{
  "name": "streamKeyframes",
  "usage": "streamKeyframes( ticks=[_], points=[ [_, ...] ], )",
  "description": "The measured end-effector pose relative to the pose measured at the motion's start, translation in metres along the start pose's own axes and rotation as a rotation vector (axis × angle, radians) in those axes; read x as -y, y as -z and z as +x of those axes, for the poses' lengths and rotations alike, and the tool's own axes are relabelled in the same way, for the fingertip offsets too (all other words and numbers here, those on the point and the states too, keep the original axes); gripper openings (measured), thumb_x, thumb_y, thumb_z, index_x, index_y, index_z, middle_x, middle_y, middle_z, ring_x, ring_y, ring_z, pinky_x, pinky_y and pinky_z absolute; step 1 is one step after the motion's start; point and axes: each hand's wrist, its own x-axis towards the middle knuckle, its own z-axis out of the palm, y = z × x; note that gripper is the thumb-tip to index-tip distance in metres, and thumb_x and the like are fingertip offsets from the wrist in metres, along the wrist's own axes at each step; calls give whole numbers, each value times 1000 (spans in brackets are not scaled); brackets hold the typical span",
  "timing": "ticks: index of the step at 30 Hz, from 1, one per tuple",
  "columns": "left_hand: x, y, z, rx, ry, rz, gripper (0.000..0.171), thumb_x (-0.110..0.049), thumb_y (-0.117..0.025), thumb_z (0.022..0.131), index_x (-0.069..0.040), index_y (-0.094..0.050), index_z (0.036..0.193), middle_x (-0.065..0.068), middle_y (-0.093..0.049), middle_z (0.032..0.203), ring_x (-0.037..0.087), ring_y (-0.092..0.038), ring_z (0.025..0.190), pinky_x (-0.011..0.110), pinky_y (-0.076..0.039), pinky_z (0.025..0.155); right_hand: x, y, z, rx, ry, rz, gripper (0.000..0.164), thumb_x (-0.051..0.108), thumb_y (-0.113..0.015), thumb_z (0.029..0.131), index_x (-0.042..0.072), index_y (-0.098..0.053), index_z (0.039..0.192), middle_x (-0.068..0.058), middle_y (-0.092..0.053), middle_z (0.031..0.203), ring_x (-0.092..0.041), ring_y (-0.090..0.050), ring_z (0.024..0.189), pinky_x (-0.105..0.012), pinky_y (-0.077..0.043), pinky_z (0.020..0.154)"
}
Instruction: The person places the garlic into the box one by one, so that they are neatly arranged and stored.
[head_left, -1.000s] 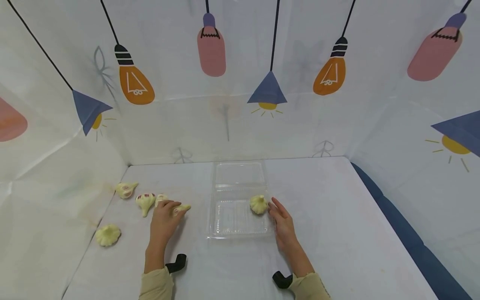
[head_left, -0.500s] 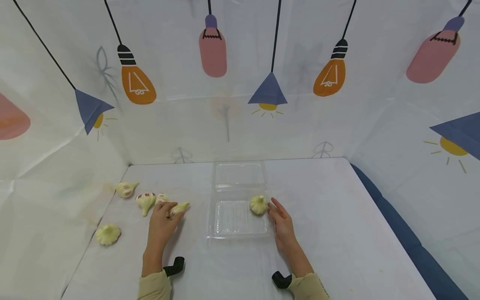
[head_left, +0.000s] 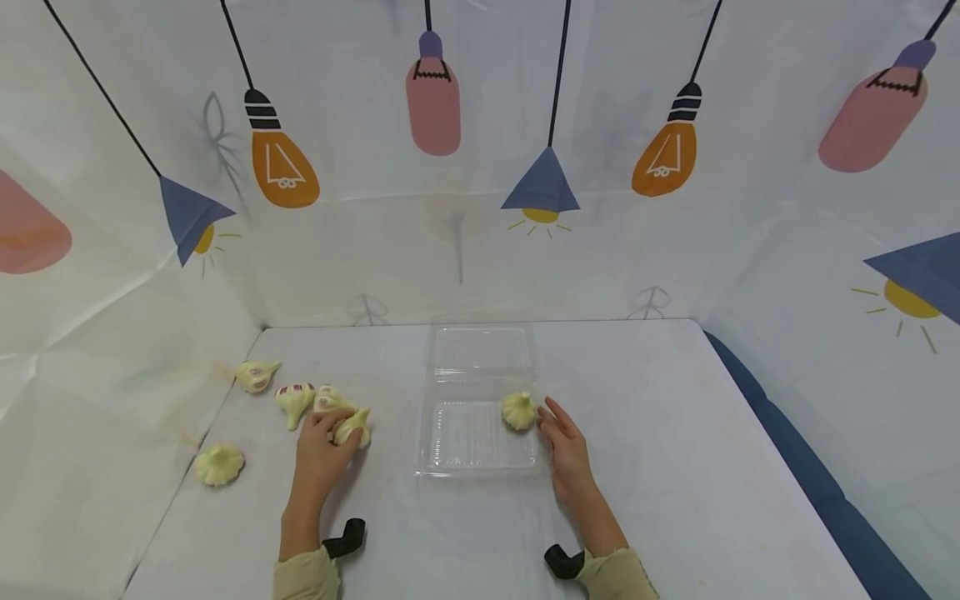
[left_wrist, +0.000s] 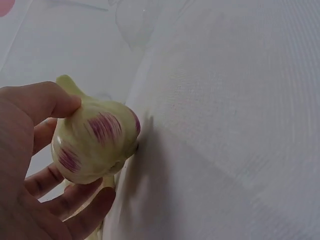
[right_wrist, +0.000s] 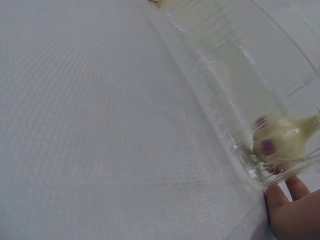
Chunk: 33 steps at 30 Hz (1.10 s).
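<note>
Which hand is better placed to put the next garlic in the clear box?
Probably the left hand: it grips a garlic bulb. The right hand, against the clear box, holds no bulb.

The person wears 2 sleeves of matching khaki-beige cloth, a left sleeve [head_left: 304,577] and a right sleeve [head_left: 617,575], both lightly creased and cut off by the lower edge of the head view. Each stops short of the wrist, leaving the left hand [head_left: 322,450] and right hand [head_left: 567,457] bare. At the inner side of each sleeve end sits 1 dark black fitting, bent like a pipe elbow with a blunt end: a left fitting [head_left: 348,537] and a right fitting [head_left: 562,562].
</note>
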Motion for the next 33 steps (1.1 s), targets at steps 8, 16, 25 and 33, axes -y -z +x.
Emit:
streamKeyframes(
  ticks=[8,16,25,33],
  points=[
    [-1,6,-3,32,30,5,28,-16,-68,88,-5,-62,113,16,-56,111,35,-56,105,47,-45,83,1,3,4,-1,4,-18,52,2,-49,98,9,-39,148,-18,-36,151,-27,-32,139,-40,-20,113],
    [-4,14,-16,75,62,43,29,-19,-65,91,-5,-60,116,18,-55,117,39,-55,109,53,-44,88,-4,3,-1,-22,-2,-74,52,3,-51,96,10,-42,147,-18,-40,148,-28,-34,138,-42,-22,113],
    [-2,10,-20,-6,22,74,35,-33,-65,94,-7,-63,117,12,-59,114,35,-58,108,53,-47,82,-1,0,-1,-14,30,-75,52,2,-50,97,8,-39,148,-18,-36,150,-28,-32,139,-41,-22,112],
    [-3,0,-26,-128,-110,66,22,-16,-76,86,-6,-68,104,8,-65,102,31,-63,96,49,-48,76,-4,-2,0,-43,44,-80,50,1,-50,98,6,-41,146,-18,-37,150,-28,-34,138,-43,-24,112]
  ],
)
